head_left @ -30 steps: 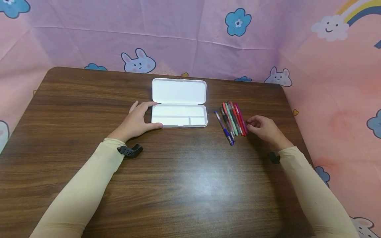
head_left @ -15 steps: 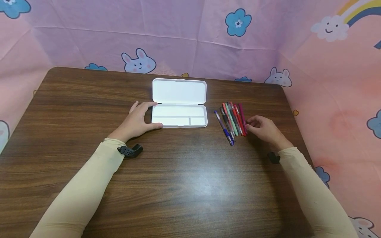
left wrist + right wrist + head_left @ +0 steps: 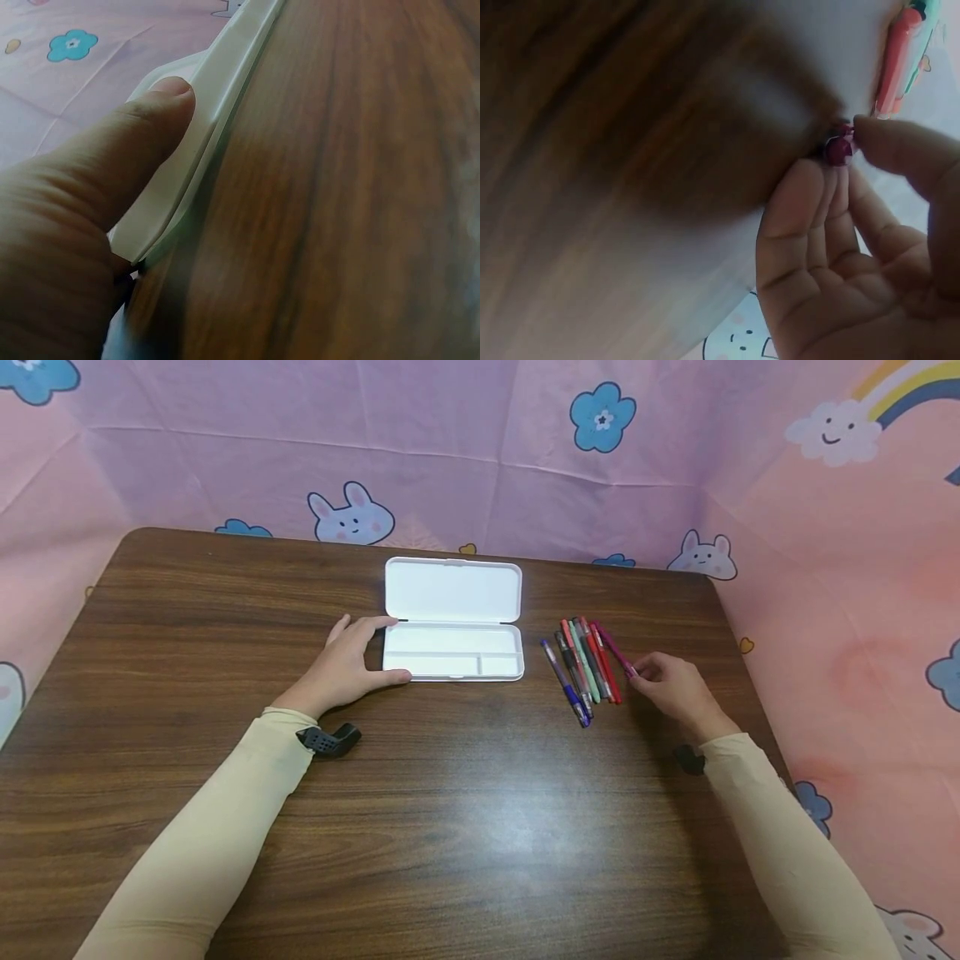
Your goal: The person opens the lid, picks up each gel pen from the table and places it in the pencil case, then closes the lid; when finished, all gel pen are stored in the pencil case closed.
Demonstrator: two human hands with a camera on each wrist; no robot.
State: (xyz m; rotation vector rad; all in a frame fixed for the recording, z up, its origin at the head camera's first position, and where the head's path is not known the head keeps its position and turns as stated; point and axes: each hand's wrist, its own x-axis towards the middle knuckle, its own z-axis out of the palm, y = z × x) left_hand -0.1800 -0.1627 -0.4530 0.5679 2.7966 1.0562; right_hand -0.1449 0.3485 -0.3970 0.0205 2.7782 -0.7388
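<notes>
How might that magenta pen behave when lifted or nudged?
The magenta pen is probably stiff: it looks straight. Being slim, it's likely light enough for the right hand, pinching one end. That end looks rounded in the right wrist view, so it might roll if nudged.

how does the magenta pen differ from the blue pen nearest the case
The magenta pen looks magenta along its visible length; the blue pen pairs a pale section with blue. The right hand pinches the magenta pen, while no hand touches the blue pen. The magenta pen ends the row on the right, the blue pen on the left. Both are slim and slanted in the head view.
</notes>
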